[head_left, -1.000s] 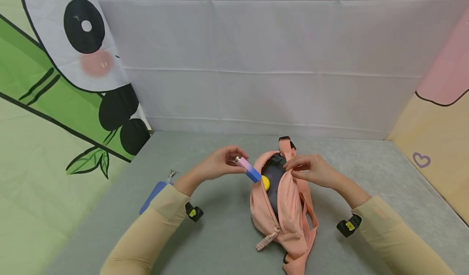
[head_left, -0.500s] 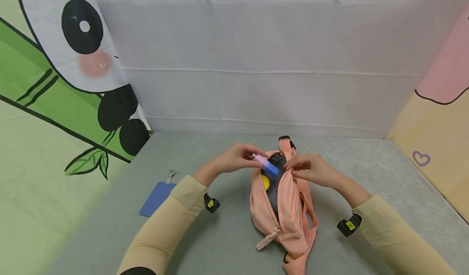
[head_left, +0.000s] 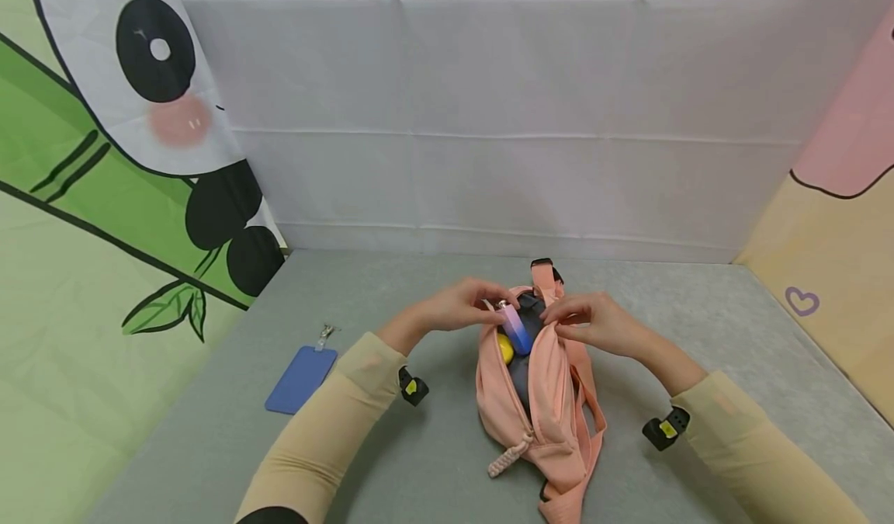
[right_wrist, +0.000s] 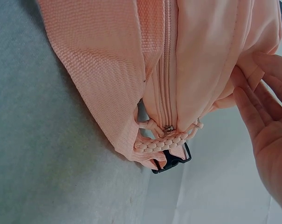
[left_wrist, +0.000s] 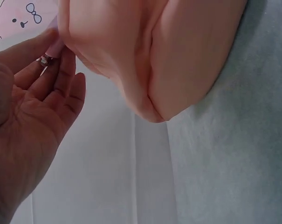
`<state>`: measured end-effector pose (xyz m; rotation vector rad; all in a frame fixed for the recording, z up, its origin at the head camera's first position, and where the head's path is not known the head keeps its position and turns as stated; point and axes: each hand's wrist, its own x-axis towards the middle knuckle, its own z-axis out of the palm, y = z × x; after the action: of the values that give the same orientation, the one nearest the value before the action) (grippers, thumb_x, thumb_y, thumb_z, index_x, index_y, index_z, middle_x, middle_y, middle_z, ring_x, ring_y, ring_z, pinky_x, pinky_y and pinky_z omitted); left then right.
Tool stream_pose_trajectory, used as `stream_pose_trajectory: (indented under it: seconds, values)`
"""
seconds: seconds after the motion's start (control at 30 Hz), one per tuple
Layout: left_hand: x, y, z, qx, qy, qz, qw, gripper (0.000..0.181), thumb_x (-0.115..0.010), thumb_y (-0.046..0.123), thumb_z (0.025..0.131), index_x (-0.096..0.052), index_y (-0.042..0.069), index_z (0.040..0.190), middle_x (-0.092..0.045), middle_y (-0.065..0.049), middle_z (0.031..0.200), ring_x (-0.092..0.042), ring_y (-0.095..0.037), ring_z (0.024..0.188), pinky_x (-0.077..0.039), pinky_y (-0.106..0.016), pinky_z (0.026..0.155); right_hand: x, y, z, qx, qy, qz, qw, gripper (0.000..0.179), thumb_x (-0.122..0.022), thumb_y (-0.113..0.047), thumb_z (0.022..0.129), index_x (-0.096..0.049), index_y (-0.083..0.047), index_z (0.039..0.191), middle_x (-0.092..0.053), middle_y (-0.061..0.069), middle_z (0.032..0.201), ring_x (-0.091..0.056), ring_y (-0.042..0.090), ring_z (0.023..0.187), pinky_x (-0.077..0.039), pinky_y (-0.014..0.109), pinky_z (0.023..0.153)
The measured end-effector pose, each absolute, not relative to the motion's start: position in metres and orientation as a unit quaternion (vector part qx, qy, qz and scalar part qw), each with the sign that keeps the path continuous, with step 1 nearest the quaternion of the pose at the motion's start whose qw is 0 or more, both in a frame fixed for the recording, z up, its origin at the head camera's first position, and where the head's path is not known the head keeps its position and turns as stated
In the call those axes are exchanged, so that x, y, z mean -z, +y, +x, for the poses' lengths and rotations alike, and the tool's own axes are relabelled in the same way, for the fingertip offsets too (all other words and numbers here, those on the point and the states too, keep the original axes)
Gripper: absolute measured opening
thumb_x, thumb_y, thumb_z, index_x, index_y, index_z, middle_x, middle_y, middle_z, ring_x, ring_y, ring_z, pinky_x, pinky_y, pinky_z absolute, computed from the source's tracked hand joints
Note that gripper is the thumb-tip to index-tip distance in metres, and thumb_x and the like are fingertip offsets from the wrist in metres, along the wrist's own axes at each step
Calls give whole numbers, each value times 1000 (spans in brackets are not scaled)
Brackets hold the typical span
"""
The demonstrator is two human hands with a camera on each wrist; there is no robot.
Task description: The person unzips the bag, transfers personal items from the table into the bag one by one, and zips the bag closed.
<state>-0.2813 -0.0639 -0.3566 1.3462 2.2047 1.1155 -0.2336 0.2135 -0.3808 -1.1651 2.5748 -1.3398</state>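
A peach sling bag [head_left: 492, 400] lies on the table with its main zip undone and dark grey lining showing. My left hand [head_left: 461, 307] pinches a small pink-to-blue bar [head_left: 518, 331] by its pink end, near a metal fitting. Its blue end is inside the bag's mouth. Beside it, a yellow round thing [head_left: 505, 348] sits partly hidden at the bag's left edge. With fingertips and thumb, my right hand [head_left: 602, 324] pinches the right edge of the opening and holds it aside. In the left wrist view, the bag fabric [left_wrist: 108, 46] hides most of the bar.
On the grey table [head_left: 419, 462], a blue card holder [head_left: 300, 380] with a metal clip lies left of the bag, beside my left sleeve. A braided zip pull [head_left: 508, 458] hangs at the bag's near side. A pale cloth wall [head_left: 454, 120] stands behind.
My left hand has moved right, carrying the bar from outside the bag's left edge into its opening, and tilted it steeper. The right hand keeps its grip.
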Motion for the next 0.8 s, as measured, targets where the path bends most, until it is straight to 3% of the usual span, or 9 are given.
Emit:
stream_pose_trajectory:
  seconds: [0.17,0.4,0.5,0.8]
  values:
    - [351,-63,-279,-338,782,487,193,25,-59,11,98,-65,1,120,-66,-5,109,-62,-12,86,-51,-28,74,381,213,-232,428,825,-368,14,18,-64,1,92,-71,1,109,-66,13,114,-60,32,108,-53,38,86]
    - [350,-59,-275,-294,801,483,196,31,-60,16,98,-64,4,127,-62,-5,125,-58,-11,105,-46,-29,93,381,211,-230,420,826,-376,6,18,-64,1,92,-71,1,109,-66,14,113,-61,30,106,-53,34,84]
    - [354,-57,-273,-306,806,474,180,31,-63,14,96,-64,3,126,-63,-5,123,-58,-12,103,-45,-30,93,381,210,-229,415,828,-377,3,18,-64,1,92,-71,1,109,-66,14,113,-61,29,106,-54,33,83]
    - [363,-51,-272,-288,822,462,165,28,-68,11,92,-69,6,119,-63,2,83,-48,-12,63,-40,-23,57,380,207,-226,420,830,-366,15,19,-64,0,93,-71,1,110,-66,14,115,-61,32,107,-53,37,85]
